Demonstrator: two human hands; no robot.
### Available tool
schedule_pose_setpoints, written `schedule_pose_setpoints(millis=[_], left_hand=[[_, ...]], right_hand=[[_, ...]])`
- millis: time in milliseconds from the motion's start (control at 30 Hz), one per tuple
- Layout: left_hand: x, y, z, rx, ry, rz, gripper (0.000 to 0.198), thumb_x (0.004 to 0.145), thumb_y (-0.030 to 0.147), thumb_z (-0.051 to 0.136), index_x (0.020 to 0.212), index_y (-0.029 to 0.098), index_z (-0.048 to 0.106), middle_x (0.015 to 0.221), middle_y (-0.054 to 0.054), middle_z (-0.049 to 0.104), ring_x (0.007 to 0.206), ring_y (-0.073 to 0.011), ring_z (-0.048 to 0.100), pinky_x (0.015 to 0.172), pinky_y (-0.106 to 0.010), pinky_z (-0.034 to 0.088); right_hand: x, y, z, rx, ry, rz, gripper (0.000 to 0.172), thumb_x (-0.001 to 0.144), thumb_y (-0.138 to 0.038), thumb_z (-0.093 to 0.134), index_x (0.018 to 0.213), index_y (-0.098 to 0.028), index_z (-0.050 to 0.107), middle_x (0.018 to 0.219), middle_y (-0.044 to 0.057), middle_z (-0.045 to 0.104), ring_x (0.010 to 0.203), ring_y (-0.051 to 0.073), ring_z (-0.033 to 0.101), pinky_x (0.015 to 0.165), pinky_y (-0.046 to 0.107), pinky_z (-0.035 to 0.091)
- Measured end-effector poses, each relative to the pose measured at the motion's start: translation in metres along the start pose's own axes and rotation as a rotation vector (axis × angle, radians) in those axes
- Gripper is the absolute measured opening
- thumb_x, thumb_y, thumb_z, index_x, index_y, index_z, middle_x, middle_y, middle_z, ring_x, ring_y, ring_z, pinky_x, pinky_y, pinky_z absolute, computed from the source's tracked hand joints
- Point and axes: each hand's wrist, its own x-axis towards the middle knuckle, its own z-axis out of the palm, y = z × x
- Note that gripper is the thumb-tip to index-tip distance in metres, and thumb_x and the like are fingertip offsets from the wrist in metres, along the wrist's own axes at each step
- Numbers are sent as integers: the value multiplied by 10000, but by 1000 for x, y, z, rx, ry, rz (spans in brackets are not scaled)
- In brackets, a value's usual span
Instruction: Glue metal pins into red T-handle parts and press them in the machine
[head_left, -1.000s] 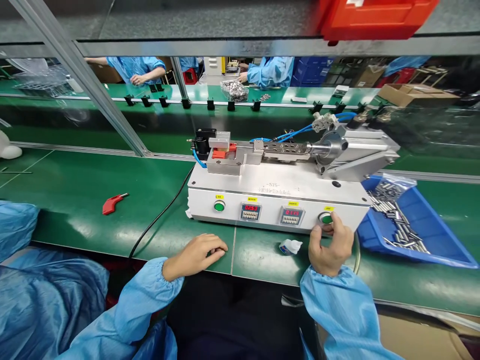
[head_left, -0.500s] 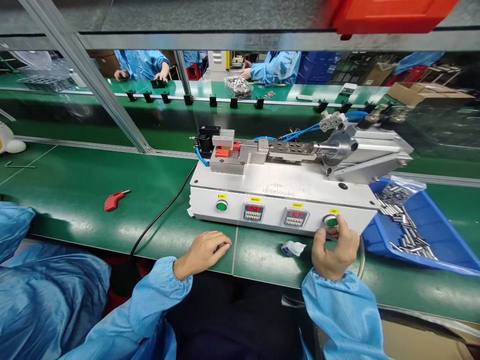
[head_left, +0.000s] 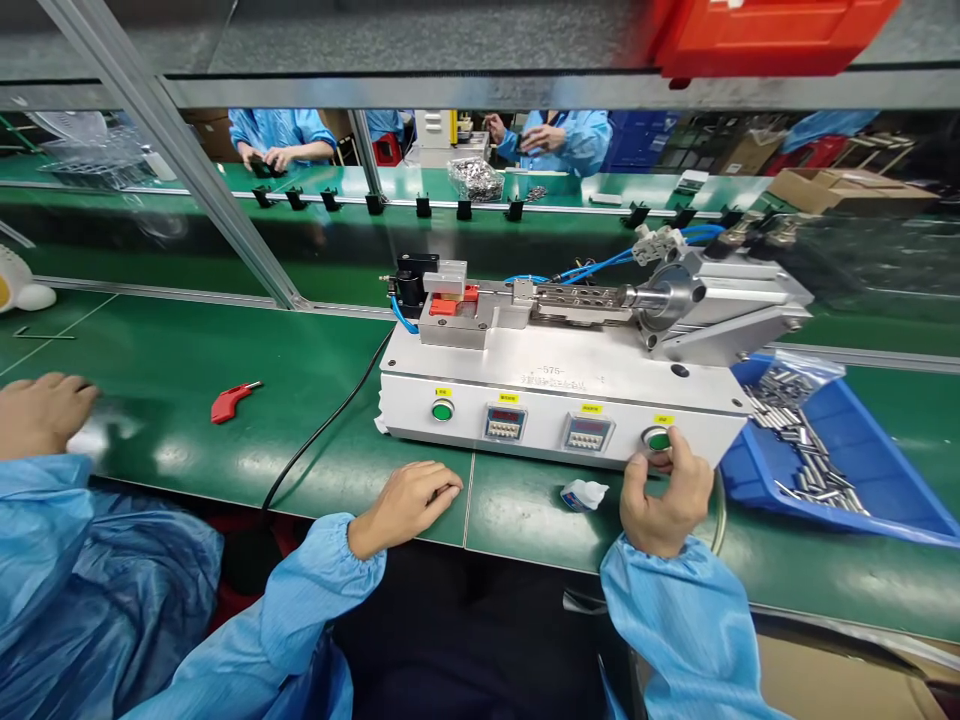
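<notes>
My right hand (head_left: 666, 500) is at the green push button (head_left: 658, 440) on the right of a white bench machine's front (head_left: 559, 420). Its thumb and index finger are apart at the button's edge, index finger touching it, other fingers bent. My left hand (head_left: 409, 508) rests on the green bench before the machine, fingers curled together, nothing visible in them. On the machine, a red piece (head_left: 454, 302) sits in the metal fixture (head_left: 457, 328) at the left, in line with a rod and cylinder (head_left: 735, 300). A small crumpled white-and-blue packet (head_left: 583, 495) lies between my hands.
A blue bin (head_left: 847, 470) of metal pins stands at the right. Left of the machine lie a red-handled tool (head_left: 234, 402) and a black cable (head_left: 330, 430). A co-worker's hand (head_left: 45, 410) is at the far left. A red bin (head_left: 772, 35) hangs over the shelf edge.
The co-worker's hand has come into view over the bench at the left. The red digits on the machine's two displays look dimmer. My own hands stay where they were.
</notes>
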Motion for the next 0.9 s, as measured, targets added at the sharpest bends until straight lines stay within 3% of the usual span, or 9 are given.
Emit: schedule_pose_setpoints(millis=[600, 900], left_hand=[[1, 1, -2, -12, 7, 15, 242, 1054, 221, 492, 941, 212, 705, 727, -10, 662, 651, -155, 597, 662, -273, 475], [1, 2, -1, -17, 0, -11, 248, 1054, 227, 491, 940, 222, 711, 731, -11, 661, 659, -159, 601, 679, -276, 492]], right_hand=[[2, 0, -2, -8, 8, -65, 480, 970, -235, 550, 1442, -148, 557, 835, 70, 641, 753, 242, 604, 774, 396, 494], [-1, -1, -3, 1, -34, 25, 484, 983, -290, 538, 1449, -162, 558, 841, 74, 626, 761, 257, 603, 795, 424, 508]])
